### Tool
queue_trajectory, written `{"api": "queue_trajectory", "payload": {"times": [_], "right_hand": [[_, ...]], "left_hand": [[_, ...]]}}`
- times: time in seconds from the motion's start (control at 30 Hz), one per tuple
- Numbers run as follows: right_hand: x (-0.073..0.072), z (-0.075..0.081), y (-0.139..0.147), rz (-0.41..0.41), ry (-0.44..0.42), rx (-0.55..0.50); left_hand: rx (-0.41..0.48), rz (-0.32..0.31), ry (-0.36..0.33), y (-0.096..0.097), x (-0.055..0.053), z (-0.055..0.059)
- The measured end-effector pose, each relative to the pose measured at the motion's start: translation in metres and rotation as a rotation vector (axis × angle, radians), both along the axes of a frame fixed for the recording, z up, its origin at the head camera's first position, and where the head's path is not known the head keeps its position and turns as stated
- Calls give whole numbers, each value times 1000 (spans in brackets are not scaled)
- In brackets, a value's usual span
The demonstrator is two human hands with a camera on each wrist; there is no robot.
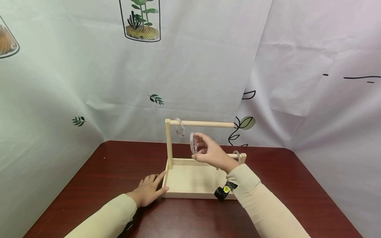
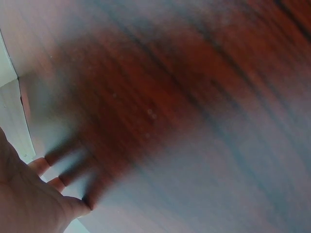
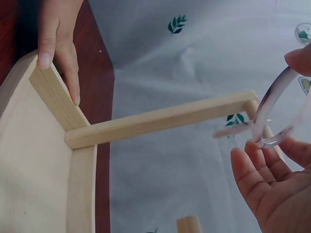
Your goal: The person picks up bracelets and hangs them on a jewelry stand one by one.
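My right hand [image 1: 212, 152] pinches a clear, pale bangle [image 1: 191, 144] between thumb and fingers, just below the upper bar of a wooden stand. In the right wrist view, the bangle [image 3: 270, 141] shows darker purplish streaks. A second bangle [image 1: 183, 128] hangs on the upper bar [image 1: 205, 124] near its left post. Another bangle [image 1: 238, 154] is on the lower bar [image 1: 232, 156], by the right end and partly behind my right forearm. My left hand [image 1: 147, 191] rests at the left side of the stand's tray [image 1: 190, 180], fingers extended, thumb and index finger touching the rim.
The stand is on a dark red wooden table [image 1: 110, 172]. Behind the table hangs a white cloth [image 1: 193, 66] printed with plants. A left post [image 1: 168, 143] carries the upper bar, whose right end is free. A black strap device [image 1: 225, 190] sits on my right wrist.
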State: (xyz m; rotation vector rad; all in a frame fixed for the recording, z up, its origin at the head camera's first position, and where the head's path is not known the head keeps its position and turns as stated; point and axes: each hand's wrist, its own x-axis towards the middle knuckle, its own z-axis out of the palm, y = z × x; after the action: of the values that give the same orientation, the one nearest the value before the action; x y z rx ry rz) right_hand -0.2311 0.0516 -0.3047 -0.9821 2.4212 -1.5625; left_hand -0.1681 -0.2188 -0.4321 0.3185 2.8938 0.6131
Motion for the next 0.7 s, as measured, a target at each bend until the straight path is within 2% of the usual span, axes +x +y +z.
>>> {"api": "queue_trajectory", "payload": {"times": [0.37, 0.7], "right_hand": [[-3, 8, 17, -37, -23, -28], [-8, 19, 39, -77, 19, -47]], "left_hand": [[3, -20, 28, -2, -2, -5], [8, 4, 62, -4, -8, -19]]}}
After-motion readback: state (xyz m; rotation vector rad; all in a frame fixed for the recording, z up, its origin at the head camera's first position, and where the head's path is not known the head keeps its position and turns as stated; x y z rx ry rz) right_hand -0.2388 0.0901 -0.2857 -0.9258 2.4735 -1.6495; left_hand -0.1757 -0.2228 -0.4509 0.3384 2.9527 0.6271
